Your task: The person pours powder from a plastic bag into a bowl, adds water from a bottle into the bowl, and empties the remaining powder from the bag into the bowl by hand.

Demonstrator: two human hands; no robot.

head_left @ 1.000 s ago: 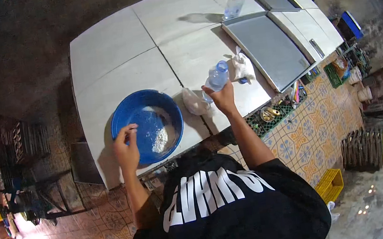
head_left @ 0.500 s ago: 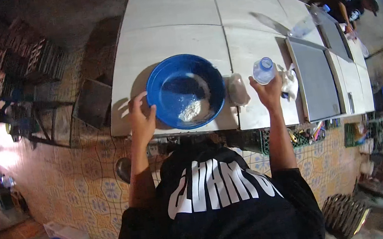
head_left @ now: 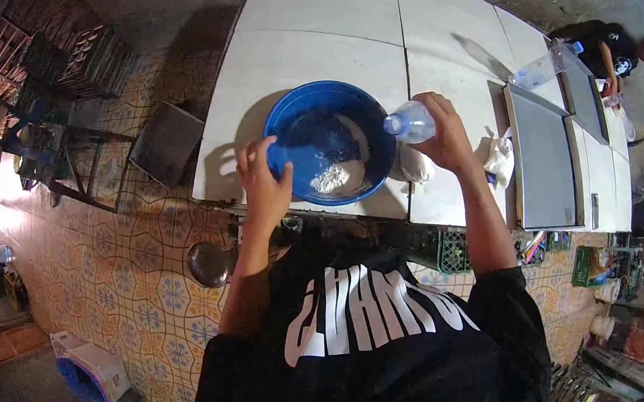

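The blue bowl, with a pale heap of powder inside, sits at the near edge of the white tiled surface, the left hand gripping its left rim while the right hand clasps a clear plastic bottle tipped over its right rim, a white cloth lying just right of that.

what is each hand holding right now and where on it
The right hand holds a clear plastic bottle around its body, tipped toward the blue bowl. The left hand steadies the bowl's rim.

One blue bowl, two bottles.
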